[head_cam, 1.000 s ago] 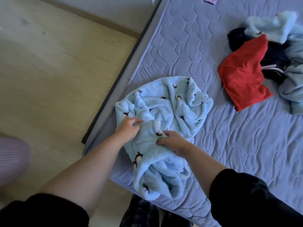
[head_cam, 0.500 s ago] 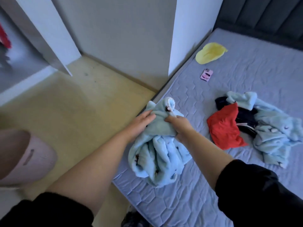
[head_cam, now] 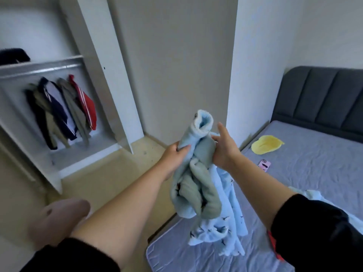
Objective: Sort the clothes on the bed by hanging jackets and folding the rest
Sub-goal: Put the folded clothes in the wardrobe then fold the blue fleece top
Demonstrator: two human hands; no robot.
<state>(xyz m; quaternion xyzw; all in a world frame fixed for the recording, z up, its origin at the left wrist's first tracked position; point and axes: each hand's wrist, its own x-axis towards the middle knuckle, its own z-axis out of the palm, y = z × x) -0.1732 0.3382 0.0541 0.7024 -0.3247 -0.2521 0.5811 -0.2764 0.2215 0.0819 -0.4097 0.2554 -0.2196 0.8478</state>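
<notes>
The light blue fleece garment (head_cam: 198, 173) is held up at the centre of the view, above the near corner of the bed (head_cam: 314, 183); whether its lower end touches the mattress cannot be told. Its upper folds are gripped by the left hand (head_cam: 174, 156), with the fingers curled round the cloth. The right hand (head_cam: 224, 150) is laid against the other side with the fingers extended upward; whether the thumb pinches the cloth cannot be told. At 10 o'clock, several jackets (head_cam: 62, 110) are hung in the open wardrobe (head_cam: 110, 75), so the hanging part is judged to be partly done. The held garment is neither folded nor hung. At 4 o'clock, more pale blue clothing (head_cam: 312, 193) is seen on the bed, partly hidden by the right sleeve. At 2 o'clock, a yellow item (head_cam: 266, 144) is seen unfolded. No folded stack is visible; folding is judged to be largely outstanding.
</notes>
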